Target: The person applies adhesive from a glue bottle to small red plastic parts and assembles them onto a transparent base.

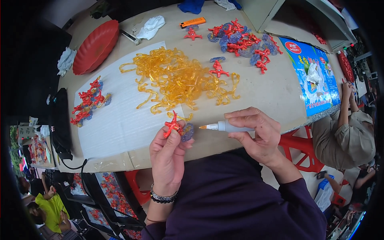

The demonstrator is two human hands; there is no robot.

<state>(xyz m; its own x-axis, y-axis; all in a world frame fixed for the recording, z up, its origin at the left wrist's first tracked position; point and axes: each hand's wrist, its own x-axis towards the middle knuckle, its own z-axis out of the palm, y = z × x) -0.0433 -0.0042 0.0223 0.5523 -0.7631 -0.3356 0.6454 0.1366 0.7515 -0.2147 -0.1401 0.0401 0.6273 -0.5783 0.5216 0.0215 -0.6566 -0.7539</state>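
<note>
Between the thumb and fingers of my left hand is a small red figure, joined to a translucent purple-blue piece. My right hand grips a white squeeze bottle lying sideways. Its orange-tipped nozzle points left, a short gap away from the purple-blue piece. Just beyond my left hand spreads a heap of curly, clear amber plastic pieces. One amber strand shows right behind the held figure.
Red figures with purple-blue parts are piled at the far right and left. A red scalloped tray, a white crumpled cloth and an orange box cutter lie farther back. Right stand a blue printed sheet and a red stool; people sit nearby.
</note>
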